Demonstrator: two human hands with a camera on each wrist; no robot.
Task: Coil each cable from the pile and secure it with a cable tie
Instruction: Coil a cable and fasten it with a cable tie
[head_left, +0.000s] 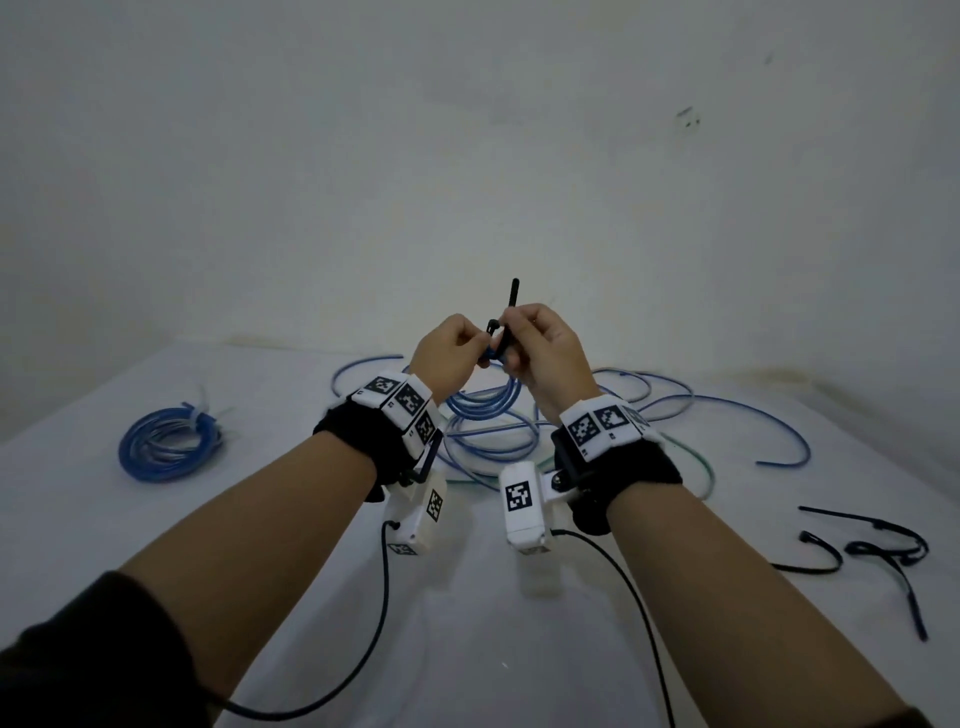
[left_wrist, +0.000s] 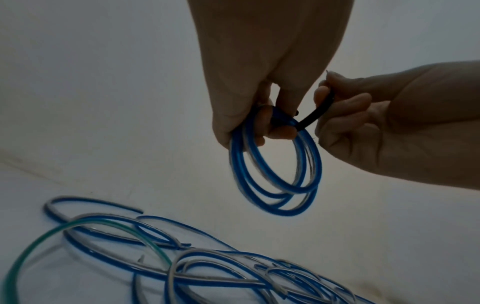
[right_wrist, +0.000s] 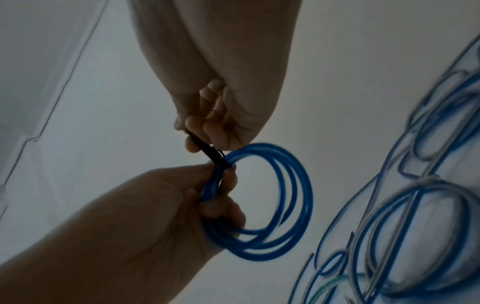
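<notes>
White table (head_left: 519, 649); pale wall (head_left: 467, 156) behind; loose cables (head_left: 675, 400) on it.

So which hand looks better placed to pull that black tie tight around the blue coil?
The right hand, probably. It already pinches the black tie by its free strap, while the left hand is busy gripping the blue coil, holding its loops together.

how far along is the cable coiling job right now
Done: one blue coil lies bundled on the table's left side. In hand: the left hand holds a second coil while the right hand pulls a black cable tie around it. Left: the loose cable pile, with spare ties waiting on the right.
</notes>
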